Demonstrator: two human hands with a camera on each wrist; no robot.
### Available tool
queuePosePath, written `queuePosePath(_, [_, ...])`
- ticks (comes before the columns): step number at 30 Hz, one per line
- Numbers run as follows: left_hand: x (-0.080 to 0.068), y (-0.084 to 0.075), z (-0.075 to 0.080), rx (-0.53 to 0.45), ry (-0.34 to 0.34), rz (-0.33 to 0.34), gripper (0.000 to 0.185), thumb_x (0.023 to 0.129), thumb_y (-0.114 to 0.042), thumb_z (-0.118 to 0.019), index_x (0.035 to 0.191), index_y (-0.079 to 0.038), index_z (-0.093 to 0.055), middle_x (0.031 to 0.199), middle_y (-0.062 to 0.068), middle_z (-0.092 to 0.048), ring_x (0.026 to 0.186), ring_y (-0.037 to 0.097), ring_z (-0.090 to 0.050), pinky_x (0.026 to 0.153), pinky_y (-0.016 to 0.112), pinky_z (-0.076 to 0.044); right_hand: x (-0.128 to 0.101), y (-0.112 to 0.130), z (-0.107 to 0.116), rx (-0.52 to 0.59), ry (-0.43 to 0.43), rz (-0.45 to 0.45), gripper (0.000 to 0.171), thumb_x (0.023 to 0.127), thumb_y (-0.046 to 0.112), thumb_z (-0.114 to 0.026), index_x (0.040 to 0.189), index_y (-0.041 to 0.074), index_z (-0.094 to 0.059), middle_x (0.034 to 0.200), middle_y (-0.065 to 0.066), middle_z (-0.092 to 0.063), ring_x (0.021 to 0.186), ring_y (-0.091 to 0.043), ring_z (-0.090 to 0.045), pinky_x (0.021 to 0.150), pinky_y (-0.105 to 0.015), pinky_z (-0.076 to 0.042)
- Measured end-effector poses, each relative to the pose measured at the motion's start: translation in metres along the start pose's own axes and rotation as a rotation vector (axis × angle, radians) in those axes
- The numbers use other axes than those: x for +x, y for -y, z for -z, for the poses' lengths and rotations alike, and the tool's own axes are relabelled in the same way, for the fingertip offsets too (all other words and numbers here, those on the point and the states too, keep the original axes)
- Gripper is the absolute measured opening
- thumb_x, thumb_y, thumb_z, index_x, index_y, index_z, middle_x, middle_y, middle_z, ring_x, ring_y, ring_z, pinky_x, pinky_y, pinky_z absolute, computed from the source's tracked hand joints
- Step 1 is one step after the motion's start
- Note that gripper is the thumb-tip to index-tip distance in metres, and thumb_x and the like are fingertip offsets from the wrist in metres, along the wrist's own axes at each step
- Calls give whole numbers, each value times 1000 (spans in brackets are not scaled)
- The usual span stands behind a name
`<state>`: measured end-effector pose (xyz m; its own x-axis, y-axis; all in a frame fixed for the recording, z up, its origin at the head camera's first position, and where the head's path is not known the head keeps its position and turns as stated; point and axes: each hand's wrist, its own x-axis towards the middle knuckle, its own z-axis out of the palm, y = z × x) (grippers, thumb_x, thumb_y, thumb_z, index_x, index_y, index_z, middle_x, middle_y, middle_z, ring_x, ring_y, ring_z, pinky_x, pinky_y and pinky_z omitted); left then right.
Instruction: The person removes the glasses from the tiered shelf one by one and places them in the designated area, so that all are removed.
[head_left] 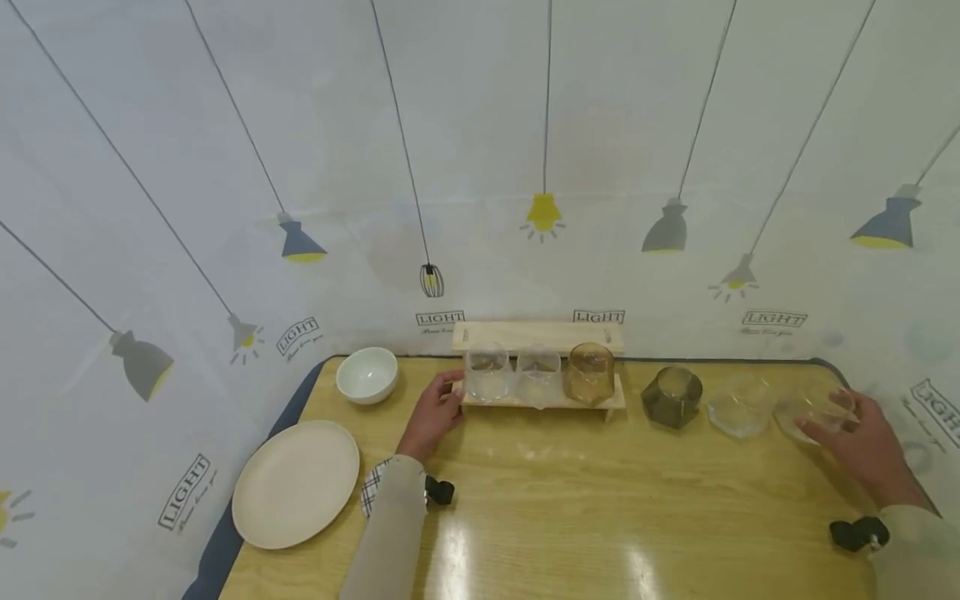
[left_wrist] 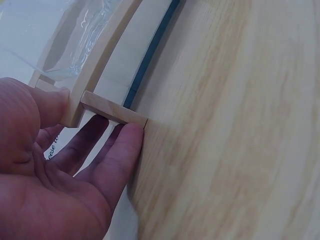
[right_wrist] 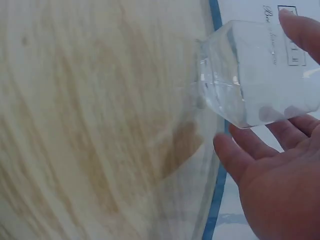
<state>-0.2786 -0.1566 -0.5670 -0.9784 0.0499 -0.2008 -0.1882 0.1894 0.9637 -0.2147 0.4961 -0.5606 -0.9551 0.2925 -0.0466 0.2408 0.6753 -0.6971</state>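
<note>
My left hand (head_left: 435, 414) grips the left end of a small wooden rack (head_left: 547, 406). In the left wrist view its thumb lies on the rail (left_wrist: 102, 55) and fingertips touch the short leg (left_wrist: 112, 109). On the rack stand two clear glasses (head_left: 488, 379) and an amber glass (head_left: 589, 375). At the table's far right, my right hand (head_left: 862, 437) holds a clear faceted glass (right_wrist: 260, 75), thumb on one side and fingers on the other. To its left are another clear glass (head_left: 741, 408) and a smoky grey glass (head_left: 672, 400).
A white bowl (head_left: 367, 377) sits at the back left, left of the rack. Nearer me lies a large cream plate (head_left: 296, 485). Behind the wooden table (head_left: 570, 508) rises a wall covering (head_left: 480, 150) printed with hanging lamps, close behind the rack and glasses.
</note>
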Motion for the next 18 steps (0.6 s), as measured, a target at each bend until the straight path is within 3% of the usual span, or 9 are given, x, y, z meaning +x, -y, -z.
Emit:
queuePosePath(4, [0, 0, -1, 3, 3, 9, 36, 112, -24, -56, 148, -25, -56, 155, 16, -53, 138, 34, -58, 102, 45, -60, -6, 4, 3, 3, -54, 20, 104, 103, 47, -66, 165, -7, -4, 169, -40, -11, 148, -67, -21, 110, -81, -31])
queuePosePath(7, [-1, -2, -1, 7, 0, 0, 36, 112, -25, -56, 148, -25, -56, 154, 16, -53, 137, 34, -58, 101, 46, -60, -11, 12, 6, 39, -105, 61, 98, 104, 43, -66, 166, -5, -7, 170, -37, -13, 155, -59, -16, 119, -75, -25])
queuePosePath(12, [-2, -3, 0, 20, -10, -15, 35, 112, -25, -55, 147, -24, -56, 153, 17, -54, 135, 33, -59, 101, 46, -61, -19, 33, 9, 105, -175, 75, 90, 105, 40, -65, 169, 8, -12, 175, -24, -14, 163, -41, -11, 132, -58, -16])
queuePosePath(18, [-3, -3, 2, 27, -5, 2, 36, 112, -26, -55, 148, -27, -56, 155, 15, -53, 135, 32, -59, 101, 46, -60, -29, 68, 7, 208, -231, 112, 79, 104, 34, -69, 168, 23, -24, 176, -4, -24, 166, -22, -13, 135, -39, -17])
